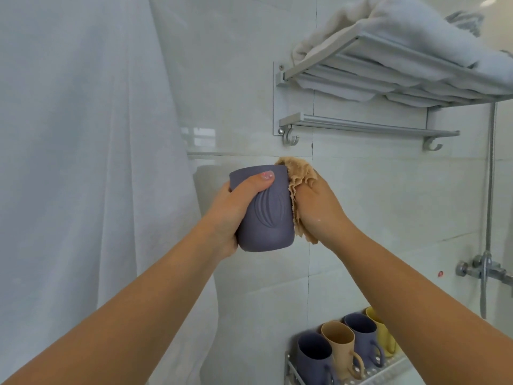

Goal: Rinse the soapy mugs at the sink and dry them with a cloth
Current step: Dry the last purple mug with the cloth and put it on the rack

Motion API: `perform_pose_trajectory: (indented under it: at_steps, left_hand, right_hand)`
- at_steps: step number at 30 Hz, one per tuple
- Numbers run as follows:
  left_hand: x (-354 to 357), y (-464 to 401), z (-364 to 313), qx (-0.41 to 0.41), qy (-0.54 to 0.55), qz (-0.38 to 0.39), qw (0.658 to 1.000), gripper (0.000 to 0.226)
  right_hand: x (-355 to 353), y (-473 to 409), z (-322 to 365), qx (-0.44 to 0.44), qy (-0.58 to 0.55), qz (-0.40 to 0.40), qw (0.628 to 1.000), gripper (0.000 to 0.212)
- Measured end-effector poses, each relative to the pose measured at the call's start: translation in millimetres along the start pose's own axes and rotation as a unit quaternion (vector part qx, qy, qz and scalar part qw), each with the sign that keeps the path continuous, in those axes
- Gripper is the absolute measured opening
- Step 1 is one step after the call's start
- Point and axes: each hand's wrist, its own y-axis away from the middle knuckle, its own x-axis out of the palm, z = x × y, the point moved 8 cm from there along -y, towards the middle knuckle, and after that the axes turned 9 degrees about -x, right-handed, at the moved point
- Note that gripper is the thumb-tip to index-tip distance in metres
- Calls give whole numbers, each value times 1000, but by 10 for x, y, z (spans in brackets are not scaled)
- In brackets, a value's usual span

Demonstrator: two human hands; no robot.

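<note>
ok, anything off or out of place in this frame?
Nothing stands out. The left hand grips the purple mug, the right hand presses the tan cloth to its side. Four mugs stand upright on the rack below.

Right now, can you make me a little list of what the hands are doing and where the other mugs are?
left hand: grips the purple mug, held up in the air
right hand: presses a tan cloth against the mug's side
other mugs: four on a metal rack below, two purple, one tan, one yellow
towels: white, on the wall shelf above
</note>
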Motion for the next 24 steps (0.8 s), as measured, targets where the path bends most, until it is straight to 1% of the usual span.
perform_pose_trajectory:
  at_steps: [2, 5, 8, 10, 13, 16, 20, 22, 24]
  left_hand:
    - [-18, -16, 8, 9, 11, -13, 1000, 36]
    - [-71, -38, 35, 8, 30, -44, 999, 41]
    - [-86, -28, 90, -9, 66, -60, 996, 50]
    - [-79, -15, 110, -11, 97, -68, 993, 54]
    - [-124, -24, 121, -15, 133, -84, 987, 57]
    - [-126, -17, 115, -27, 117, -66, 991, 57]
    - [-60, 19, 42, -14, 43, -20, 999, 49]
    - [-46, 20, 32, -25, 41, -3, 999, 45]
    - [-47, 14, 51, -37, 47, 0, 998, 45]
  right_hand:
    - [-1, 3, -65, 31, -64, -14, 997, 29]
    - [76, 63, -153, 78, -185, -26, 979, 27]
    - [122, 120, -234, 107, -251, -54, 960, 24]
    - [149, 140, -219, 111, -277, -78, 951, 22]
    - [173, 146, -189, 75, -258, -88, 959, 25]
    - [131, 154, -71, 17, -219, -80, 972, 35]
    - [-25, 79, -85, -7, -92, -79, 993, 23]
    - [-62, 29, -108, -19, -32, -70, 997, 19]
    - [-99, -15, -103, -23, 2, -79, 997, 29]
